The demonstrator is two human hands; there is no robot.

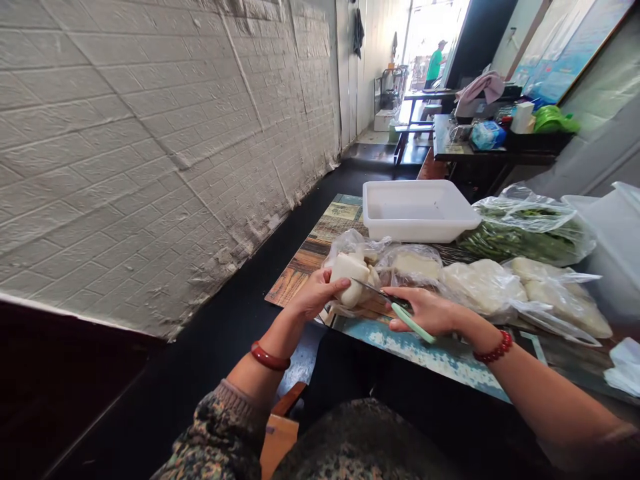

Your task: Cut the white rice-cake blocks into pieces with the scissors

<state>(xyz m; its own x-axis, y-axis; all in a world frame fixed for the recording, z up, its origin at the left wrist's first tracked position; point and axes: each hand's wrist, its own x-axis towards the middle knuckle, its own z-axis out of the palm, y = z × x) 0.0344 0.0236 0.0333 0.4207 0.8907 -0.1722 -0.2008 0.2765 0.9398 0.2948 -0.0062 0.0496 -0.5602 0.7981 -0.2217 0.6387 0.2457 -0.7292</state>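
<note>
My left hand (320, 293) grips a smooth white chunk of food (349, 268) at the table's near left end, thumb on its front. What kind of food it is I cannot tell. My right hand (425, 310) is closed round scissors (411, 323) with mint-green handles. Their dark blades point left and meet the white chunk; whether they are cutting into it I cannot make out. More pale pieces and a clear plastic bag (353, 240) lie around and behind the chunk. A bagged pale block (413, 263) sits just beyond the scissors.
A white plastic tub (420, 230) stands behind the bags. To the right are a bag of green leaves (530, 240), bags of pale food (483, 283) and a translucent bin (613, 247). A brick-patterned wall (150, 147) runs along the left. A person (435, 63) is far off by the doorway.
</note>
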